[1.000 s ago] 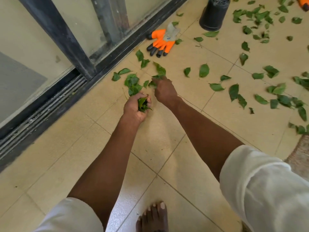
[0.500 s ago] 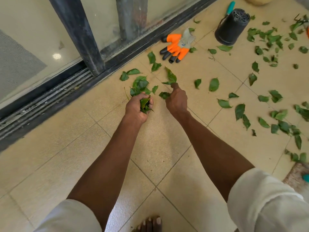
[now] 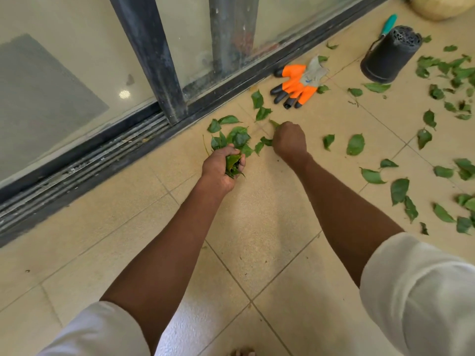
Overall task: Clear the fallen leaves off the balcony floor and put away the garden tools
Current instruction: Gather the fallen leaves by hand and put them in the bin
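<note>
Green leaves lie scattered over the beige tiled floor [image 3: 257, 227]. My left hand [image 3: 221, 165] grips a bunch of leaves [image 3: 233, 164] just below a small pile of leaves [image 3: 236, 136] by the door track. My right hand [image 3: 289, 141] is curled, pinching a leaf [image 3: 274, 123] off the floor; another leaf [image 3: 266, 141] touches its left side. Many more leaves [image 3: 398, 188] are spread to the right. Orange and grey garden gloves [image 3: 298, 84] lie near the door. A teal-handled tool [image 3: 388, 24] sticks out behind a black pot [image 3: 390, 57].
A sliding glass door with a dark frame [image 3: 151, 60] and its track [image 3: 90, 160] run along the left. A pale rounded object [image 3: 437, 6] sits at the top right corner. My toes [image 3: 241, 352] show at the bottom edge.
The view has shifted so more of the far floor shows. My right hand closed on a leaf and stayed by the pile; my left hand keeps its bunch.
</note>
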